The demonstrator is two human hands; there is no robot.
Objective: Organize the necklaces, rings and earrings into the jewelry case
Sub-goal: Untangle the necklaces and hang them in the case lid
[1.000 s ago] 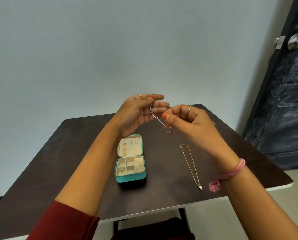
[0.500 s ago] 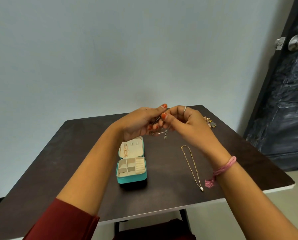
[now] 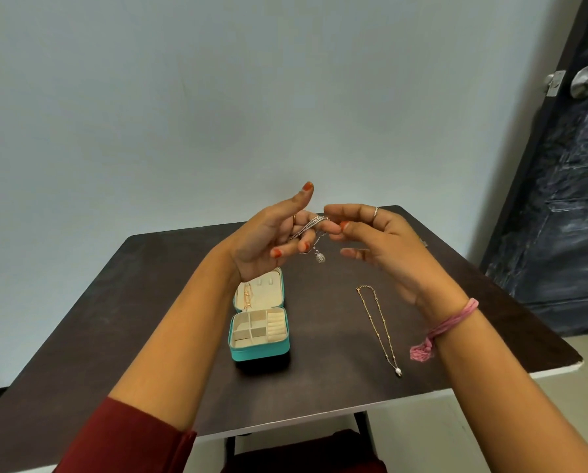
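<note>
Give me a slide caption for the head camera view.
Both hands hold a silver necklace above the open case; a gold necklace lies on the table.

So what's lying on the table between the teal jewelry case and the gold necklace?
Nothing: in the head view, only bare dark table separates the jewelry case from the gold necklace. The silver pendant necklace hangs above, held in both hands.

A single head-worn wide-angle camera looks forward and down, close over the dark table [image 3: 149, 319], wall at 12 o'clock.
</note>
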